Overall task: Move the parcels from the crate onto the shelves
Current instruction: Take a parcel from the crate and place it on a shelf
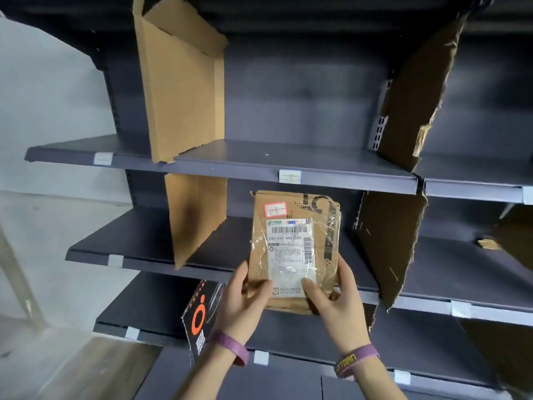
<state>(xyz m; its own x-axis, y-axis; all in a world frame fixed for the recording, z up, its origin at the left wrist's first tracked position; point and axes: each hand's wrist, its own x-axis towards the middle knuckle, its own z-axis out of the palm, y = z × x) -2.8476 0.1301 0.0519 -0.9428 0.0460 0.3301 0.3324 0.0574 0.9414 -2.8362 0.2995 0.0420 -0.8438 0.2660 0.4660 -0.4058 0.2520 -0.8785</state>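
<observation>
- A flat brown parcel is held up in front of the shelves, with its white label turned to the face, most likely so the label can be read.
- The left hand is closed on the bottom left corner of the parcel, with the thumb on the front.
- The right hand is closed on the bottom right side, with the thumb pressed on the label. Two hands are used, maybe to keep the thin parcel flat and still.
- The parcel is not yet on a shelf. It is held in the air, in front of the middle shelf.
- Tall cardboard sheets are stood on the shelves like walls, so that little bays are made for sorting.
- Small white tags are stuck on the shelf edges, perhaps to name each bay.
- A black and orange box is already stood on the lower shelf.
- The crate cannot be seen.
</observation>
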